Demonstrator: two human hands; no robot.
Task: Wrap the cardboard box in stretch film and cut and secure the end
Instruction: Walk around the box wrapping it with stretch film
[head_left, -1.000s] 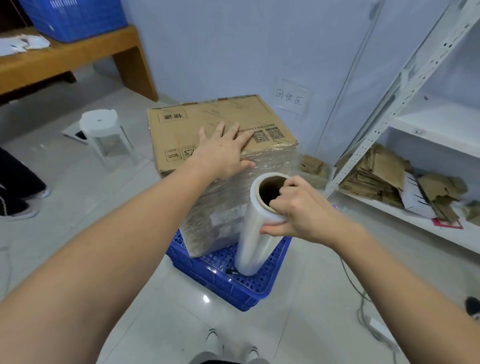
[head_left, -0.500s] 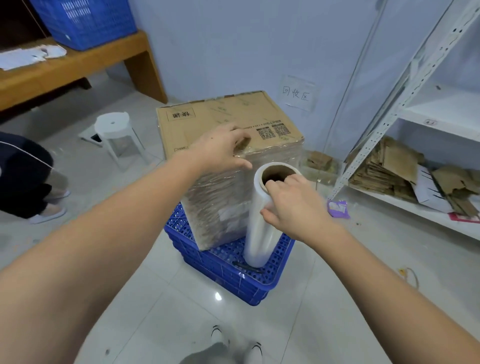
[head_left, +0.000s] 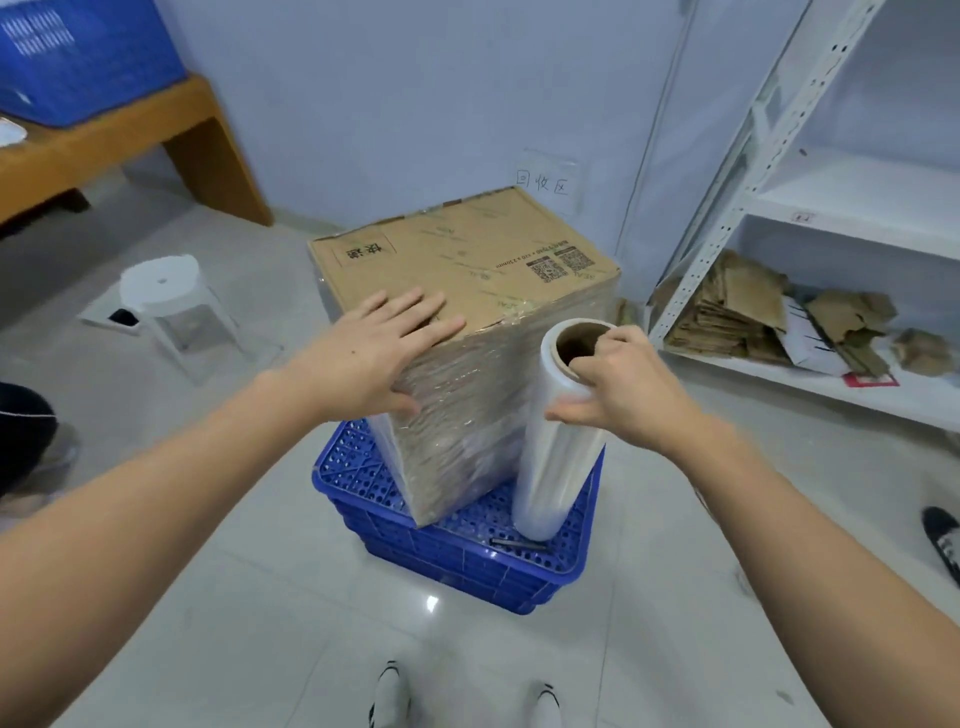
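One cardboard box (head_left: 467, 265) stands on one overturned blue plastic crate (head_left: 457, 545) on a glossy tiled floor (head_left: 260, 597); its brown top is bare and printed with two square codes, while its near sides are covered in wrinkled, shiny clear film. The left hand (head_left: 371, 358) lies flat on the box's near top corner, fingers straight and spread across the cardboard, thumb pointing down against the filmed side; it grips nothing. One roll of stretch film (head_left: 558, 441), a tall translucent white cylinder on a brown cardboard core, stands upright on the perforated crate just beside the box's right face. The right hand (head_left: 618, 387) holds the roll's upper end, fingers hooked over the rim into the hollow core and thumb pressed across the outside of the film. One white round stool (head_left: 166, 306) stands to the left, well apart. A white metal shelf (head_left: 852, 379) at right carries a pile of flattened cardboard scraps (head_left: 748, 312). Two shoe tips show at the bottom edge.
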